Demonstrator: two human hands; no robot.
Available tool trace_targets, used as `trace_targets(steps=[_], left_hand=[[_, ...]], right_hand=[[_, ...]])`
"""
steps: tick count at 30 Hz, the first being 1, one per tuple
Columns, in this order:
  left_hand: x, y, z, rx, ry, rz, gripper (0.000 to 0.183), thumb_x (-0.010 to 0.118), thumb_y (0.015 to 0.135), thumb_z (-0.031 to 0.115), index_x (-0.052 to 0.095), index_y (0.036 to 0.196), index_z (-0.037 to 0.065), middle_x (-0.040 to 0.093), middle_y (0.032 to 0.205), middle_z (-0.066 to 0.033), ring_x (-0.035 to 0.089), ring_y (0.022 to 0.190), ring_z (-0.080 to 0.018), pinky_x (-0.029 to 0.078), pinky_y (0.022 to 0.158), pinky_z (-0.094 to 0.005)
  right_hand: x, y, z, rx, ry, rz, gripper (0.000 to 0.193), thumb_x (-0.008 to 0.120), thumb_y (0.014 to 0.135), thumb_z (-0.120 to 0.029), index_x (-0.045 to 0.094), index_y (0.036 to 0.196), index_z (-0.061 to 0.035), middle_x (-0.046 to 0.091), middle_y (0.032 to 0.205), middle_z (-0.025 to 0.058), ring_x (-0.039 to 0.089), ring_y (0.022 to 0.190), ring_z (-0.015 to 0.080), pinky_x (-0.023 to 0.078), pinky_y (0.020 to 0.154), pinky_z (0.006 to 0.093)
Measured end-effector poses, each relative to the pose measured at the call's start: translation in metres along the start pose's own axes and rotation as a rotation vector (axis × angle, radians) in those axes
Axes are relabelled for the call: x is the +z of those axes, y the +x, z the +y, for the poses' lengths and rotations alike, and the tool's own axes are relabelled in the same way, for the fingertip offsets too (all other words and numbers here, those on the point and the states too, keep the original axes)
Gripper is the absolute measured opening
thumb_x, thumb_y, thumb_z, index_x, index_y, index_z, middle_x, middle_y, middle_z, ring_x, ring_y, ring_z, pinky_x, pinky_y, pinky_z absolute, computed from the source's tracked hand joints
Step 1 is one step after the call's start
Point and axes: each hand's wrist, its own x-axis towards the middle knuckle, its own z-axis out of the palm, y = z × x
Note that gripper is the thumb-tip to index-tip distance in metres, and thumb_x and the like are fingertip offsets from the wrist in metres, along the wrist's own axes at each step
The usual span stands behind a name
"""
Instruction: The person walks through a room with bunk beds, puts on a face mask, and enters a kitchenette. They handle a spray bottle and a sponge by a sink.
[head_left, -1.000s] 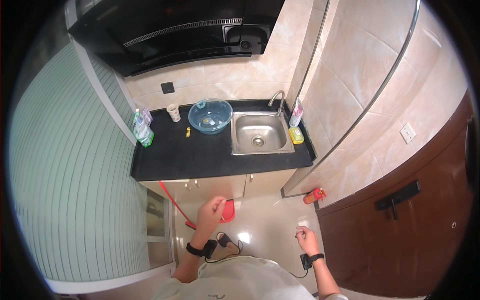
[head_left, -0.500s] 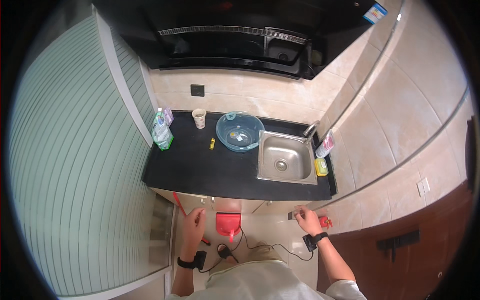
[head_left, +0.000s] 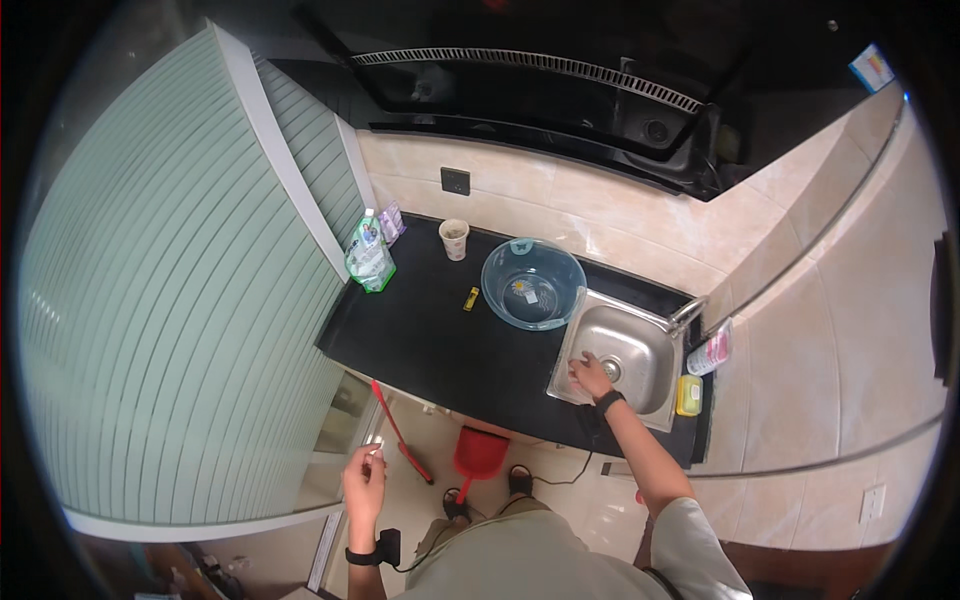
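My left hand is raised over the floor, left of the red dustpan. Its thumb and fingers close on a small white item, too small to name. My right hand hovers at the front left of the steel sink, fingers loosely bent and slightly apart, with nothing visible in them. Against the sink's left side stands a blue translucent basin with a printed picture at its bottom. A small yellow-and-black item lies on the black countertop, left of the basin.
On the counter's left stand a paper cup and a green-and-white refill pouch. A pink-and-white bottle and yellow soap box flank the sink's right. Below are a red dustpan and red-handled broom. The range hood hangs overhead.
My right hand has moved from in front of the counter to over the sink's front left. My left hand is lower, with a white item now showing at its fingertips. The view has tilted and shifted.
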Motion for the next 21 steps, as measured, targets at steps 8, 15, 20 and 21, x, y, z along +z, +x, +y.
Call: trace_targets(steps=[8,15,20,21], left_hand=[[0.032,-0.036,0.056,-0.133,0.056,0.158,0.020,0.061,0.103,0.017,0.068,0.109,-0.001,0.066,0.072,-0.0043,0.059,0.062,-0.0081,0.048,0.056,-0.0250],[0.040,-0.060,0.074,-0.168,0.107,0.223,0.021,0.061,0.103,0.019,0.068,0.112,0.001,0.068,0.076,-0.0061,0.062,0.064,-0.0103,0.051,0.058,-0.0262],[0.040,-0.070,0.077,-0.182,0.132,0.260,0.022,0.061,0.103,0.019,0.068,0.112,0.000,0.068,0.076,-0.0062,0.063,0.064,-0.0109,0.051,0.058,-0.0268],[0.039,-0.072,0.077,-0.186,0.134,0.261,0.022,0.061,0.103,0.019,0.068,0.112,0.000,0.068,0.076,-0.0061,0.063,0.065,-0.0111,0.051,0.059,-0.0269]], right_hand=[[0.020,0.100,-0.013,0.141,0.167,0.016,0.087,0.067,0.098,-0.037,0.018,0.157,0.0017,0.061,0.117,0.0131,0.066,0.093,0.0221,0.059,0.068,0.0370],[0.032,0.130,0.000,0.123,0.193,-0.045,0.038,0.066,0.099,-0.037,0.062,0.116,-0.0035,0.064,0.107,0.0051,0.067,0.084,0.0160,0.061,0.067,0.0329],[0.035,0.136,0.013,0.131,0.308,-0.104,0.042,0.067,0.097,-0.038,0.058,0.118,-0.0034,0.062,0.108,0.0077,0.068,0.087,0.0209,0.062,0.069,0.0362],[0.037,0.133,0.010,0.084,0.377,-0.078,0.041,0.067,0.097,-0.038,0.057,0.117,-0.0033,0.061,0.107,0.0088,0.069,0.087,0.0221,0.062,0.069,0.0361]])
